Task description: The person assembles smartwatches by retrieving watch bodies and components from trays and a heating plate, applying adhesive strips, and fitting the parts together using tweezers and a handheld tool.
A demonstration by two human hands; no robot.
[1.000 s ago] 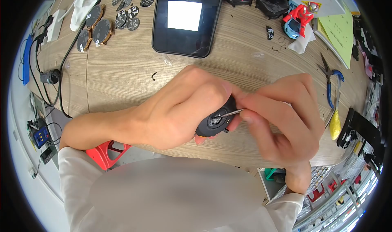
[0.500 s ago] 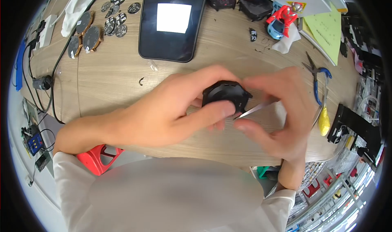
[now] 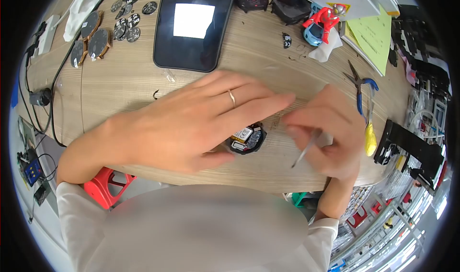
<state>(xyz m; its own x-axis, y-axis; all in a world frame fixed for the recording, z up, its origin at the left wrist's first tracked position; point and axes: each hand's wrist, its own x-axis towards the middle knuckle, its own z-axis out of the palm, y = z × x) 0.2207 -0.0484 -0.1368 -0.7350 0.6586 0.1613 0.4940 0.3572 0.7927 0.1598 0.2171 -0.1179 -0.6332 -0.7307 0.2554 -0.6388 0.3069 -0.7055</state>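
An opened black watch case (image 3: 249, 140) rests on the wooden table, its inside facing up with a white-labelled battery and dark circuit parts showing. My left hand (image 3: 191, 123), palm down, reaches over the case with fingers stretched out and covers its left and upper side. Whether anything lies beneath the palm is hidden. To the right of the case, my right hand (image 3: 330, 133) is closed around a thin metal tool (image 3: 300, 158), whose narrow tip points down and left, apart from the case. Blur hides the tool's exact kind.
A large black tablet-like device (image 3: 187, 51) lies beyond my hands. Left of it are round watch parts (image 3: 99, 43) and several small circuit discs (image 3: 127, 28). Blue-handled pliers (image 3: 359, 87) and a yellow-handled tool (image 3: 370, 140) lie at right, below a red figurine (image 3: 326, 20).
My left hand has released the black watch case, which now lies with its inside exposed, and its fingers have straightened. The metal tool in my right hand has moved away from the case.
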